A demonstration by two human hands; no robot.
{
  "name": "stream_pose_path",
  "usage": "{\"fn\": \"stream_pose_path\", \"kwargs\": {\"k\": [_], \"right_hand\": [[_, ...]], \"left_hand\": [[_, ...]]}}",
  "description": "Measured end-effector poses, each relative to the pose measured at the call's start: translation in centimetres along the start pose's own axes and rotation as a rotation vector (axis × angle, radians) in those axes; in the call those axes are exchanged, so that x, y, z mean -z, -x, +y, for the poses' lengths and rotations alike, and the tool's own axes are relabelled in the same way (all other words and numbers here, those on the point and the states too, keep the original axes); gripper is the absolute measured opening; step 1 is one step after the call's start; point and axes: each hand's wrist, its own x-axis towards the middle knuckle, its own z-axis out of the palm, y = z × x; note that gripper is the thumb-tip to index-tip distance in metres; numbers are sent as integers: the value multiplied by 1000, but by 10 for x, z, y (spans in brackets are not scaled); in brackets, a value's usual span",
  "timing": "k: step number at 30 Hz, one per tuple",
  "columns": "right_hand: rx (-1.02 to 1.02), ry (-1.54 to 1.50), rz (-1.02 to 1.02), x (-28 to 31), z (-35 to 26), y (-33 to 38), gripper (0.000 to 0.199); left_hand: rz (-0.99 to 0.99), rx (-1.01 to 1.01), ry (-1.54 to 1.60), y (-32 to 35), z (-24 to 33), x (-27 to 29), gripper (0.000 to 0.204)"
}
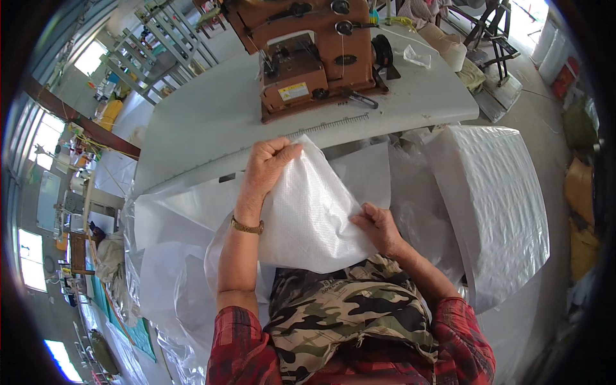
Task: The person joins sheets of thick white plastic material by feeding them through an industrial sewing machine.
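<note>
A sheet of white woven plastic fabric (pixel 314 212) is stretched between my two hands, above my lap. My left hand (pixel 268 165) pinches its upper corner near the table's front edge. Lower and to the right, my right hand (pixel 380 228) has the fabric's side edge between thumb and fingers. Beyond them a brown sewing machine (pixel 321 70) stands on the pale table (pixel 205 128). A ruler scale (pixel 333 123) runs along the tabletop in front of the machine.
To my right hangs a thick stack of white woven sheets (pixel 497 205). More white sheeting (pixel 173 276) drapes at my left. A cone of thread (pixel 452 52) stands behind the table's right side, and metal racks (pixel 154 61) are at the far left.
</note>
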Motion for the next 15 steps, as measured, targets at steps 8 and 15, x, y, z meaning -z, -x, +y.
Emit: {"fn": "stream_pose_path", "kwargs": {"k": [8,15], "right_hand": [[279,-71,-167,36,-17,-44,82],[565,-295,-83,12,-92,-77,83]], "left_hand": [[-89,-104,7,22,0,-8,36],[-61,-122,-137,26,17,-12,34]]}}
